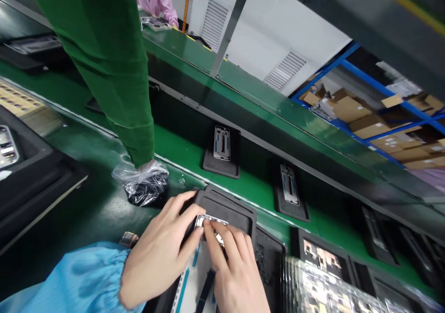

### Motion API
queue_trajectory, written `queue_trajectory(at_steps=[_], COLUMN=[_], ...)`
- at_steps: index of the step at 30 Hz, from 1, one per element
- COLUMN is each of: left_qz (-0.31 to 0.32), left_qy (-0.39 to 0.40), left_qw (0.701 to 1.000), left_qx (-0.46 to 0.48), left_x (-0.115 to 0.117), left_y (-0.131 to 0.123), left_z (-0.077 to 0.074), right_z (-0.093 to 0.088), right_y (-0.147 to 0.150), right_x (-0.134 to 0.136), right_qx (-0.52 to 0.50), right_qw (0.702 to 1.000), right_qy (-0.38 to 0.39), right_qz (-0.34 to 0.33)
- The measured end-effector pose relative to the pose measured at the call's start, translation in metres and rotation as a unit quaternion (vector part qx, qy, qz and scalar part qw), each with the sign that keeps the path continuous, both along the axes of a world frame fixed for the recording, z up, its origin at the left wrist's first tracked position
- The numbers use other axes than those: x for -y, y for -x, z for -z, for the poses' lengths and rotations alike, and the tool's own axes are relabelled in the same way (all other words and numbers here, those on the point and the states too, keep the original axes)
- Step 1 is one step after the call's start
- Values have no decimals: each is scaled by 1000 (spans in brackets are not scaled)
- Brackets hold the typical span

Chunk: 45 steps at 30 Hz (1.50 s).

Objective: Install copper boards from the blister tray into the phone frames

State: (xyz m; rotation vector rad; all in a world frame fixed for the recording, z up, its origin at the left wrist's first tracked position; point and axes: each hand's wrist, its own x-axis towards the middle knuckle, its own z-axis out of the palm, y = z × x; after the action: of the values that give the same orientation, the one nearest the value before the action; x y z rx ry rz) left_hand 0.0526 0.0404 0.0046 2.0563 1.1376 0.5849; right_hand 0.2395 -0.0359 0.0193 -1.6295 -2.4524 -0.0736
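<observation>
A phone frame (196, 276) with blue strips and a dark ribbon-like strip lies in a black tray (239, 218) in front of me. My left hand (167, 248) rests at its upper left edge, thumb and forefinger closing on the frame's top corner. From the right, my right hand (232, 262) presses its bent fingertips onto the metallic parts at the frame's upper end, close beside the left fingertips. Whether those right fingers pinch some small part is hidden. Below my left wrist's far side sits a small coppery metallic piece (129, 239).
A green conveyor belt (253, 174) carries phone frames in black trays (222, 146). Stacked clear trays of boards (330, 285) stand right. A plastic bag with dark contents (148, 185) sits under a green cloth-like column (128, 95). A person in pink (158, 0) is across the line.
</observation>
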Motion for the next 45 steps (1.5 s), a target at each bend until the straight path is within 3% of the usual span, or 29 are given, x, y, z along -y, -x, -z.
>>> queue_trajectory(at_steps=[9, 14, 20, 25, 28, 31, 34, 37, 41, 45], left_qz=[-18, -17, -29, -21, -1, 1, -34, -82, -138, -193], left_qy=[28, 42, 89, 141, 173, 217, 248, 253, 233, 195], left_qw=[999, 999, 995, 990, 983, 970, 951, 936, 927, 932], left_qx=[30, 24, 31, 22, 53, 112, 179, 231, 258, 235], left_x=[-2, -3, -8, -9, -9, -10, -14, -26, -63, -124], left_y=[-1, 1, 13, 25, 25, 24, 25, 28, 21, -5], left_z=[4, 2, 2, -5, -5, 2, 13, 18, 9, -10], right_z=[9, -8, -20, -22, -36, -41, -25, 8, 43, 43], right_y=[-1, -10, -37, -47, -59, -84, -110, -119, -115, -124], right_x=[2, 11, 39, 50, 31, -13, -69, -111, -137, -137], right_qx=[-8, -70, -109, -121, -184, -241, -236, -214, -179, -153], right_qw=[1000, 997, 971, 953, 932, 899, 875, 855, 843, 840], right_qy=[29, 16, -65, -79, -47, 29, 79, 118, 144, 145], right_qz=[8, 39, 204, 264, 309, 365, 415, 457, 486, 499])
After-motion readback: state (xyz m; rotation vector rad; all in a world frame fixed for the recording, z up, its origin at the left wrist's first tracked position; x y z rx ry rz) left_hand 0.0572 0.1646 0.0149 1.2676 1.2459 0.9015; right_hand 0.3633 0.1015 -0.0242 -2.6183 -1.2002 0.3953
